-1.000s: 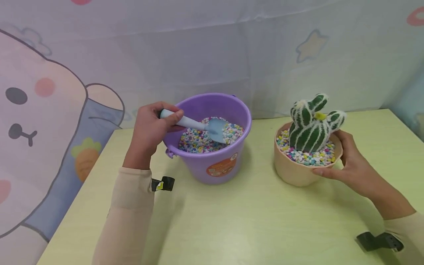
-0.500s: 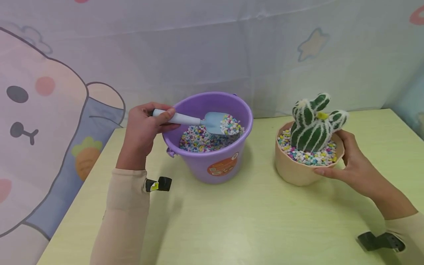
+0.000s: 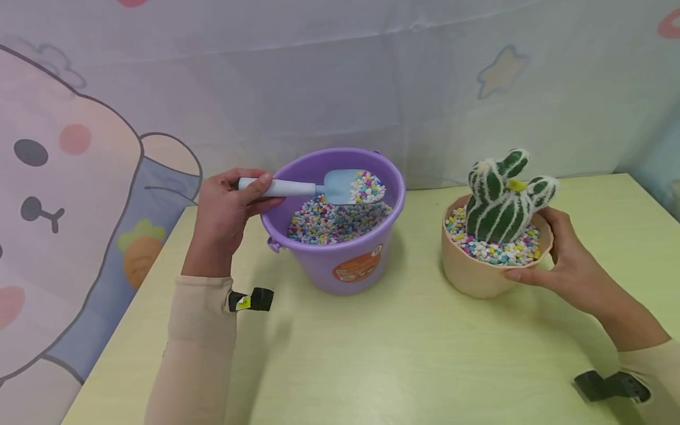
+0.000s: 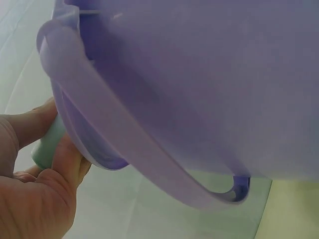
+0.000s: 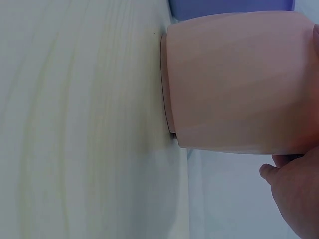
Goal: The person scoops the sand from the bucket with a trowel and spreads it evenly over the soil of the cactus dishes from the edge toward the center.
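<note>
My left hand [image 3: 225, 203] grips the pale handle of a small light-blue shovel [image 3: 340, 186] at the left rim of a purple bucket [image 3: 345, 274]. Colourful pebbles lie on the front part of the blade, which is level above the heap of pebbles [image 3: 329, 227] inside. In the left wrist view the thumb and fingers hold the handle's end [image 4: 47, 144] behind the bucket's rim. On the right, my right hand [image 3: 576, 271] holds the rim of a peach flowerpot [image 3: 473, 277]. A green cactus with white fuzzy lines [image 3: 496, 212] stands in pebbles in that pot.
Both containers stand on a pale yellow-green table [image 3: 372, 354], with a gap between them. Behind it hangs a printed cloth [image 3: 319, 88] with a cartoon animal at left. The bucket's handle strap [image 4: 124, 124] hangs down along its side.
The shovel has risen out of the pebbles in the bucket, bringing a scoop of them on its blade. My left hand has shifted slightly left. The right hand and flowerpot stay put.
</note>
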The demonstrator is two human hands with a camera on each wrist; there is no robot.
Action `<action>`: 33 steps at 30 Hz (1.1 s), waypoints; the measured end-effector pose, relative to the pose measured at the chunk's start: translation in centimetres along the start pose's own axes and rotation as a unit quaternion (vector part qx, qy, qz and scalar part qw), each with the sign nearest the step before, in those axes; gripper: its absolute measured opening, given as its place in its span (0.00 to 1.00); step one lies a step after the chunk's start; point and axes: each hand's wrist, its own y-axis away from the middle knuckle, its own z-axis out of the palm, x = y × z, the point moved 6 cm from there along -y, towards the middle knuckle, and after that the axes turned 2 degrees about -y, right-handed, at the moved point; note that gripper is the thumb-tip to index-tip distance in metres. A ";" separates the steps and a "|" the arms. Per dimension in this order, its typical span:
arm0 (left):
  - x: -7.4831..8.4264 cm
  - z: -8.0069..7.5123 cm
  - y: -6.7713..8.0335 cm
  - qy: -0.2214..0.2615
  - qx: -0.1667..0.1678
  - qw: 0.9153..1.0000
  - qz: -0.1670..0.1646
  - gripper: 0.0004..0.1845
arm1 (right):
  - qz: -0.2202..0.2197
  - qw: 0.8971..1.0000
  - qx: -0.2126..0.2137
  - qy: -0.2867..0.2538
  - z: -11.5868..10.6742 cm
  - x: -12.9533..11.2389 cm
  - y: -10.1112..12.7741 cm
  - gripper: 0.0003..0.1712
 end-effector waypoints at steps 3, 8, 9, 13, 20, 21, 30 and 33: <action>0.0 -0.1 0.0 0.013 -0.002 1.000 -0.001 0.02 | -0.006 1.000 -0.006 -0.002 -0.1 -0.2 -0.1 0.64; 0.0 -0.4 0.1 0.044 -0.008 0.999 -0.004 0.03 | -0.012 1.000 -0.027 -0.011 -0.4 -0.6 -0.4 0.66; 0.1 -0.4 0.1 0.049 -0.007 0.999 -0.004 0.04 | -0.011 0.999 -0.029 -0.012 -0.4 -0.7 -0.4 0.66; 0.4 -0.3 0.3 0.064 -0.006 0.998 0.001 0.04 | -0.002 0.999 -0.032 -0.008 -0.4 -0.6 -0.4 0.65; 0.9 0.9 0.3 0.090 -0.006 0.996 0.015 0.05 | 0.010 1.000 -0.019 -0.012 -0.5 -0.6 -0.2 0.64; 0.9 1.1 0.3 0.092 -0.006 0.996 0.014 0.04 | 0.012 1.000 -0.017 -0.013 -0.5 -0.6 -0.2 0.65; 0.5 3.4 0.3 0.054 -0.021 0.998 -0.007 0.06 | 0.026 0.999 -0.030 -0.016 -0.5 -0.6 -0.1 0.66; 0.4 4.1 0.2 0.040 -0.029 0.999 -0.015 0.08 | 0.030 0.999 -0.030 -0.017 -0.5 -0.5 -0.1 0.66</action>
